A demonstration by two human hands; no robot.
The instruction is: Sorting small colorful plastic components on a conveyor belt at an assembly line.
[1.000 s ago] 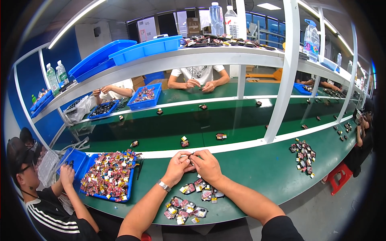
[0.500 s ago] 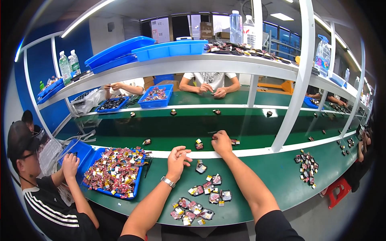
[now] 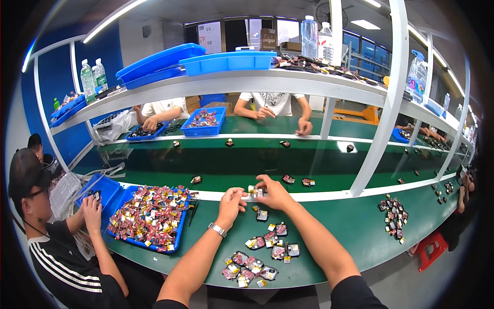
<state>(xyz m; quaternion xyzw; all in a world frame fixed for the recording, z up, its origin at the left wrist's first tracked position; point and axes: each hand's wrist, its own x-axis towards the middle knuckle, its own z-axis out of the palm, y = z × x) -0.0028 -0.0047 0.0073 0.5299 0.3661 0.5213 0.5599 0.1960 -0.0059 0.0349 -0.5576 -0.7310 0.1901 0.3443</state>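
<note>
My right hand point(image 3: 275, 194) reaches over the white rail, thumb and fingers closed on a small electronic assembly point(image 3: 256, 191) with a white and yellow label. My left hand point(image 3: 231, 207) is just left of it, fingers loosely bent and apart, with nothing visible in them. Right below the hands, a black-cased assembly point(image 3: 261, 215) rests on the green table point(image 3: 319, 257). Nearer to me lie several more assemblies point(image 3: 252, 267) in dark cases with reddish boards and white or yellow labels. On the green belt, two assemblies point(image 3: 308, 182) lie to the right of my hand.
A blue tray point(image 3: 177, 238) heaped with reddish parts stands left, tweezers point(image 3: 193, 212) beside it. A co-worker point(image 3: 62, 247) sits there holding a small part. Another pile of assemblies point(image 3: 394, 219) lies right. A white post point(image 3: 378, 113) and shelf point(image 3: 288, 85) rise beyond; people work across the belt.
My right hand has moved left and nearer, gripping an assembly that lay on the belt. An assembly now shows on the belt where that hand was. My left hand has shifted right, its fingers more bent.
</note>
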